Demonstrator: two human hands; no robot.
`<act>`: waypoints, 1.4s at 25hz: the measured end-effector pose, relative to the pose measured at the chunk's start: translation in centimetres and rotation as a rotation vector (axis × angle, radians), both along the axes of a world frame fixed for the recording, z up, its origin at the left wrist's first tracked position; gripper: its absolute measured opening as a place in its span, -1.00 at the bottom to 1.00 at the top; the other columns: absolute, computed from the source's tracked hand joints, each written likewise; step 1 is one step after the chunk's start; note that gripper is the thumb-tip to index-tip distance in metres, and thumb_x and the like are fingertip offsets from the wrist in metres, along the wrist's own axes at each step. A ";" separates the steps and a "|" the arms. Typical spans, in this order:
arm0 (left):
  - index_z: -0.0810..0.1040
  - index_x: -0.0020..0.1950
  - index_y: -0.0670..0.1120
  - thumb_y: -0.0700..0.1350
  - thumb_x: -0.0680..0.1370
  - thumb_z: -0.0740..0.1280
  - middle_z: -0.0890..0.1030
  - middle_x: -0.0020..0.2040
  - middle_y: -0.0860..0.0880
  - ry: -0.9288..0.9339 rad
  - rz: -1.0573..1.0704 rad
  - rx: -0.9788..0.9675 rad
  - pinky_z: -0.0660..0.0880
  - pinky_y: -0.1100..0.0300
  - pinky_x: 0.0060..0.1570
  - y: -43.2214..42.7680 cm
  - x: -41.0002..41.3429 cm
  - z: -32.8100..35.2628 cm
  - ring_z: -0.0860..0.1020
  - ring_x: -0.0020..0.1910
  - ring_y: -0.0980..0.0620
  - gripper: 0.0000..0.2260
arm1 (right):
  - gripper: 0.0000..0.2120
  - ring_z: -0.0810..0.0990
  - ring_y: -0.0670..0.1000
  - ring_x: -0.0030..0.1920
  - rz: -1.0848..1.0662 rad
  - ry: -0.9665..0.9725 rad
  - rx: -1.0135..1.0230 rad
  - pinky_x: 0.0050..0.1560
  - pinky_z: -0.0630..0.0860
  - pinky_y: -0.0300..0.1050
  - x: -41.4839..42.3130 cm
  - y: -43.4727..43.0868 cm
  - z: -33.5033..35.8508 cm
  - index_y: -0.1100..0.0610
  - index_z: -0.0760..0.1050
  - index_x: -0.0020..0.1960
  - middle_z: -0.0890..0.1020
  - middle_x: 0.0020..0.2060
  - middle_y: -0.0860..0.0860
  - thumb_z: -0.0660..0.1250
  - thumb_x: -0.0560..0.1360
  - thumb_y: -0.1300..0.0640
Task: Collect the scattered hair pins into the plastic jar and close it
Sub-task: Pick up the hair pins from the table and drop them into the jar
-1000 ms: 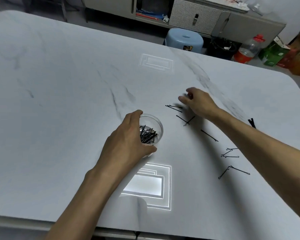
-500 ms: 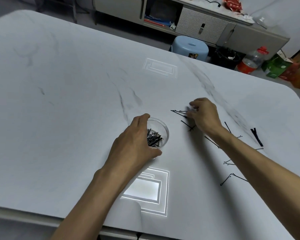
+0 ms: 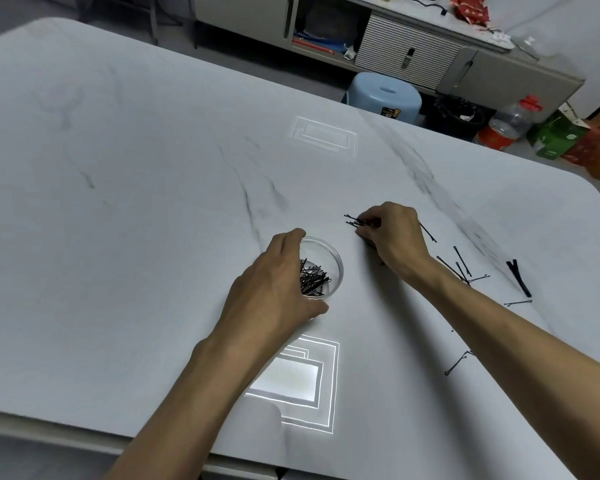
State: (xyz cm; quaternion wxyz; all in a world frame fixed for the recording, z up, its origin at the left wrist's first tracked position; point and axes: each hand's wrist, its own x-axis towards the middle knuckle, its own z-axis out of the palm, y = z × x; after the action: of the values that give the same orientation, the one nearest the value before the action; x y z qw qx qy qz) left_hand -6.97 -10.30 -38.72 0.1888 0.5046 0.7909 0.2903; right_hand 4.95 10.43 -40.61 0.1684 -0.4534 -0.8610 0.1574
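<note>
A clear plastic jar (image 3: 332, 268) stands open on the white marble table (image 3: 136, 220), with several black hair pins (image 3: 313, 279) inside. My left hand (image 3: 274, 292) wraps around the jar's left side and holds it. To the jar's upper right, my right hand (image 3: 392, 237) pinches a small bunch of black hair pins (image 3: 354, 220) at the table surface. More loose pins (image 3: 459, 263) lie to the right of my right forearm, with a thicker black clip (image 3: 518, 277) and single pins (image 3: 457, 364) farther right. No lid is in view.
Bright projected rectangles mark the table near the front edge (image 3: 298, 379) and farther back (image 3: 323, 135). Beyond the table stand a blue stool (image 3: 385, 95), a grey cabinet (image 3: 409, 53), a bottle (image 3: 510, 123) and a green box (image 3: 558, 136).
My right hand has drawn back towards the jar and closed its fingers on a bunch of pins. The left hand stays on the jar. The camera has tilted slightly.
</note>
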 end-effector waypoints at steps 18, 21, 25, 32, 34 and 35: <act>0.16 0.46 0.07 0.07 0.28 0.51 0.30 0.42 0.16 -0.019 0.005 0.023 0.41 0.14 0.07 0.1 0.4 0.0 0.44 0.25 0.04 -0.16 | -0.63 0.39 0.20 -0.24 0.291 -0.522 0.307 -0.19 0.40 0.08 -0.9 -0.8 1.4 0.29 0.30 0.20 0.50 -0.09 0.25 0.04 0.42 0.48; 0.16 0.46 0.08 0.07 0.29 0.50 0.31 0.41 0.17 -0.021 0.004 0.026 0.39 0.17 0.04 0.1 0.3 0.0 0.45 0.23 0.06 -0.17 | -0.65 0.51 0.25 -0.18 0.264 -0.295 0.089 -0.11 0.49 0.10 -0.3 -0.6 3.3 0.19 0.30 0.18 0.48 -0.10 0.18 0.08 0.43 0.42; 0.16 0.46 0.09 0.08 0.29 0.51 0.31 0.40 0.17 -0.031 -0.002 0.033 0.38 0.18 0.03 0.2 0.4 0.0 0.45 0.23 0.07 -0.17 | -0.87 0.55 0.00 -0.31 0.341 0.124 -0.249 -0.26 0.46 -0.13 0.3 -2.3 8.0 0.03 0.35 -0.02 0.56 -0.32 -0.04 0.21 0.54 0.25; 0.16 0.45 0.09 0.08 0.28 0.51 0.31 0.41 0.16 -0.034 0.000 0.029 0.42 0.15 0.04 0.3 0.7 0.2 0.47 0.22 0.02 -0.17 | -0.82 0.65 -0.14 -0.20 0.619 -0.032 -0.203 -0.13 0.56 -0.22 0.7 -6.2 9.0 0.08 0.48 -0.03 0.67 -0.19 -0.06 0.40 0.48 0.30; 0.17 0.45 0.09 0.07 0.29 0.51 0.31 0.41 0.17 -0.037 0.001 0.027 0.42 0.14 0.04 0.3 0.8 0.2 0.46 0.22 0.03 -0.18 | -0.93 0.65 -0.16 -0.28 0.340 0.017 -0.131 -0.15 0.58 -0.15 2.4 -3.7 8.7 0.12 0.54 -0.11 0.67 -0.28 -0.04 0.41 0.48 0.25; 0.16 0.45 0.09 0.07 0.29 0.51 0.30 0.41 0.18 -0.037 0.000 0.024 0.41 0.15 0.03 0.4 0.8 0.2 0.46 0.23 0.03 -0.18 | -0.95 0.63 -0.14 -0.32 0.160 -0.032 -0.134 -0.20 0.57 -0.11 3.5 -2.2 8.2 0.15 0.57 -0.13 0.67 -0.30 -0.01 0.41 0.48 0.17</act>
State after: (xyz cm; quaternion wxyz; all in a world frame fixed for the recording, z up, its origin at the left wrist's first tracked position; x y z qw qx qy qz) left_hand -6.19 -9.93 -38.55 0.1974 0.5011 0.7838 0.3090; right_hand 8.42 8.20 -32.42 0.1106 -0.3960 -0.8845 0.2202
